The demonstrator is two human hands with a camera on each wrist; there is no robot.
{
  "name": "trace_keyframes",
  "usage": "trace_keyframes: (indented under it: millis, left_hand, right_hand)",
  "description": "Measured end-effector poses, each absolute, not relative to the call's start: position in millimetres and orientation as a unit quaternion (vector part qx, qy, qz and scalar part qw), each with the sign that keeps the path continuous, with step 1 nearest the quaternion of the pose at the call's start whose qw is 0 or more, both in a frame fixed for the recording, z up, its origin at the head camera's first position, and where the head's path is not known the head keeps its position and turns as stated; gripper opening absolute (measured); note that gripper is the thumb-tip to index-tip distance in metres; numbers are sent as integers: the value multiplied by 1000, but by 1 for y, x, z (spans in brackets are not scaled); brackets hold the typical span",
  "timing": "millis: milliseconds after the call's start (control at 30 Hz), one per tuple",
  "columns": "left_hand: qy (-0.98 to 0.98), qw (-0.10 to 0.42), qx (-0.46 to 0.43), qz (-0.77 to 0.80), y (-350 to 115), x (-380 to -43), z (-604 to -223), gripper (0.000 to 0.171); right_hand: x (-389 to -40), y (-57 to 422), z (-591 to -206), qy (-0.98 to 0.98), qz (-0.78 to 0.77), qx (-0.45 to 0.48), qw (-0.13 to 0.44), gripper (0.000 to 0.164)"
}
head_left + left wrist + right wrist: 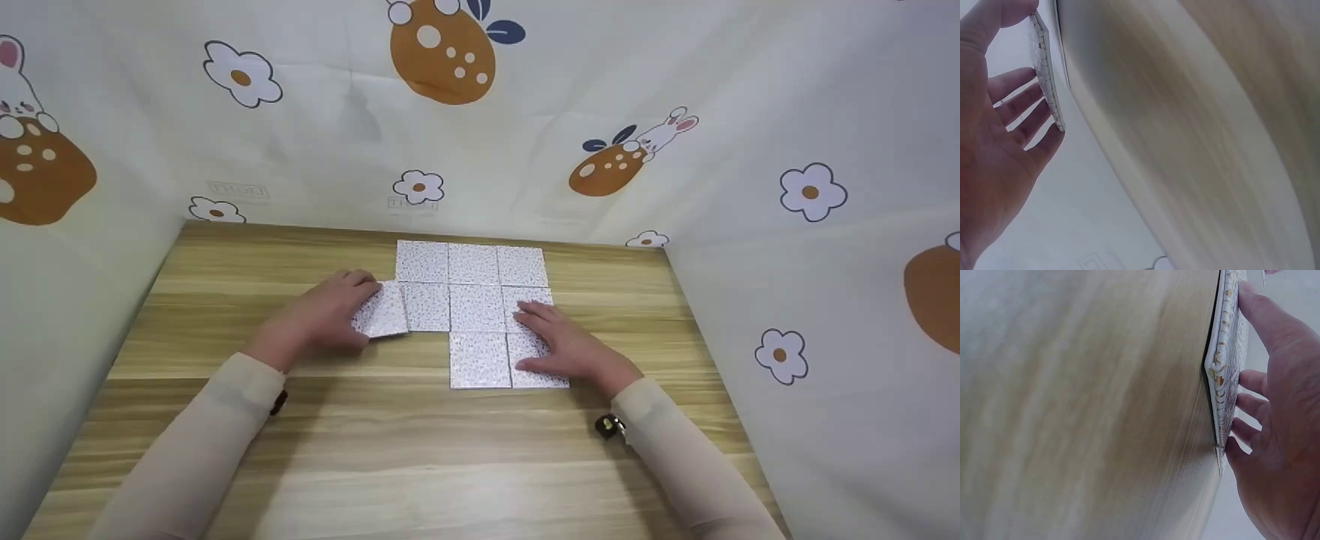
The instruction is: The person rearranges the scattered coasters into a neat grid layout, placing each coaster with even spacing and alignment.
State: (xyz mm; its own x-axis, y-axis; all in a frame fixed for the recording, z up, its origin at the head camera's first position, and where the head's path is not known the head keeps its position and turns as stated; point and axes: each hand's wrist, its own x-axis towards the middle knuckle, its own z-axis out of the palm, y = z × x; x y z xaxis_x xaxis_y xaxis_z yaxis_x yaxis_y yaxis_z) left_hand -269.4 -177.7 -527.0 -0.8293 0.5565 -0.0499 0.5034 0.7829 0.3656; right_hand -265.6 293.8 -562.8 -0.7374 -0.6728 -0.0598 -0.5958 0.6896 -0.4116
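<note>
My left hand (326, 315) grips a square white speckled tile (384, 311) by its edges, thumb at the near edge and fingers at the far side. That tile sits slightly askew against the left end of the middle row of similar tiles (478, 307). From the left wrist view, the held tile (1044, 67) shows edge-on between thumb and fingers, apart from the wood surface. My right hand (570, 345) lies with spread fingers on the tiles at the right of the middle and bottom rows. Its fingertips touch the tile faces (1233, 343) in the right wrist view.
The tiles lie flat on a wood-grain tabletop (420, 465), three in the back row and two in the front row. A pale sheet printed with flowers, rabbits and orange fruit (442, 52) walls the table at the back and both sides.
</note>
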Motion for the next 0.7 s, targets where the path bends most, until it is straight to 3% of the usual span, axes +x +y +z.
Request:
trace_keyframes:
  millis: [700]
  left_hand:
    - [914,111,357,157,-136,-242,-535,98]
  right_hand:
    - [-265,295,-564,917,-182,-339,107,98]
